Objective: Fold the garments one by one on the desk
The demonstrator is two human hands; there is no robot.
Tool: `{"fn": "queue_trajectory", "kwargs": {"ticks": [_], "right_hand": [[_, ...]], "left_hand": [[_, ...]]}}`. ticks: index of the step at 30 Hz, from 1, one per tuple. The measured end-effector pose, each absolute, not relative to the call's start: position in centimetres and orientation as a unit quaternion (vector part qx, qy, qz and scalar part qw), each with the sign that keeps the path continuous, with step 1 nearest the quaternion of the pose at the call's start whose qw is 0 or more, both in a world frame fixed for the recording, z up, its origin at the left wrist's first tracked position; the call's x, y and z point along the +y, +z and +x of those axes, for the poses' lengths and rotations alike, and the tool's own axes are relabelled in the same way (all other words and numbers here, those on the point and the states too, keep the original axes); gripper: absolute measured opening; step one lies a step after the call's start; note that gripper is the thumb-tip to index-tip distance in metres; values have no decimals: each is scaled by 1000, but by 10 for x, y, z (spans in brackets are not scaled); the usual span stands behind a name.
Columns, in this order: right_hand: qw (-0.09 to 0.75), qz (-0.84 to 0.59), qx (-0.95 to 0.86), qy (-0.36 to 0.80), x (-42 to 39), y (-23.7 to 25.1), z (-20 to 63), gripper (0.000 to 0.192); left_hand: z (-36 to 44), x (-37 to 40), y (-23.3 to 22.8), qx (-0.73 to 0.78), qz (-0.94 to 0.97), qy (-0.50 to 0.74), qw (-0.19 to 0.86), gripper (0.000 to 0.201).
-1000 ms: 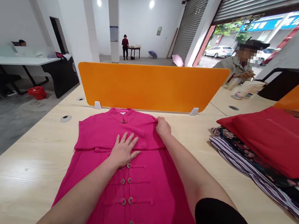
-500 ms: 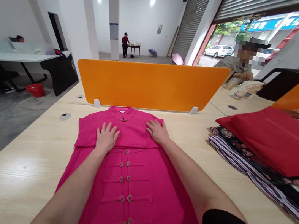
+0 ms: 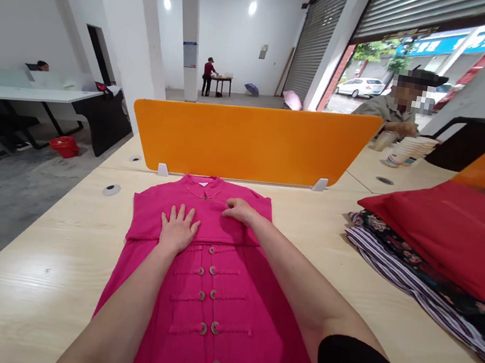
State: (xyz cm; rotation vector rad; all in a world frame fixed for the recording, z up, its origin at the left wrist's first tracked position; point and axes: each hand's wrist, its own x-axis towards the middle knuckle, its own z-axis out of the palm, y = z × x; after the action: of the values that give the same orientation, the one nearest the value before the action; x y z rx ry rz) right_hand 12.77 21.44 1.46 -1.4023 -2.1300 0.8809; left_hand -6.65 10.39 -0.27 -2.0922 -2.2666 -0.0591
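Observation:
A bright pink sleeveless garment (image 3: 207,300) with a row of knot buttons down its front lies flat on the light wooden table (image 3: 34,270), collar toward the orange divider. My left hand (image 3: 178,228) rests flat on the upper left chest of the garment, fingers spread. My right hand (image 3: 240,210) lies on the cloth just right of the collar, fingers lightly curled against the fabric. Neither hand lifts anything.
An orange divider panel (image 3: 250,139) stands behind the garment. A pile of folded cloth, red (image 3: 459,232) over striped and floral pieces (image 3: 417,281), sits at the right. Another person (image 3: 389,107) sits beyond the divider near stacked cups (image 3: 410,150).
My left hand slid from the button row up and left onto the chest. My right hand moved from the right shoulder inward toward the collar.

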Motion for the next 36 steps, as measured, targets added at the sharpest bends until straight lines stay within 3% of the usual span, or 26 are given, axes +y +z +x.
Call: {"fn": "queue_trajectory", "kwargs": {"ticks": [3,6,11,14,17,20,27,36], "right_hand": [[287,-478,-761,332,208,11,128,15],[357,-511,-733,274,209,7,132,12],[366,-582,-705,174,207,4,144,13],[311,-545,-771,110,192,1,143,32],[162,-485,-856,77,175,-4,135,54],[82,-476,-871,91,162,-6,129,57],[126,-537,-834,18,120,-17,146,56],[115,-560,-820,26,105,-21,161,56]], "left_hand": [[-66,103,-2,-733,-679,-26,22,60],[-66,102,-1,-732,-681,-31,17,61],[-66,103,-3,-731,-681,-38,20,60],[-66,103,-6,-729,-682,-48,33,60],[-66,103,-7,-727,-683,-55,36,59],[-66,104,-6,-729,-682,-55,27,59],[-68,102,-7,-728,-681,-69,25,60],[-66,79,4,-731,-676,-87,48,60]]}}
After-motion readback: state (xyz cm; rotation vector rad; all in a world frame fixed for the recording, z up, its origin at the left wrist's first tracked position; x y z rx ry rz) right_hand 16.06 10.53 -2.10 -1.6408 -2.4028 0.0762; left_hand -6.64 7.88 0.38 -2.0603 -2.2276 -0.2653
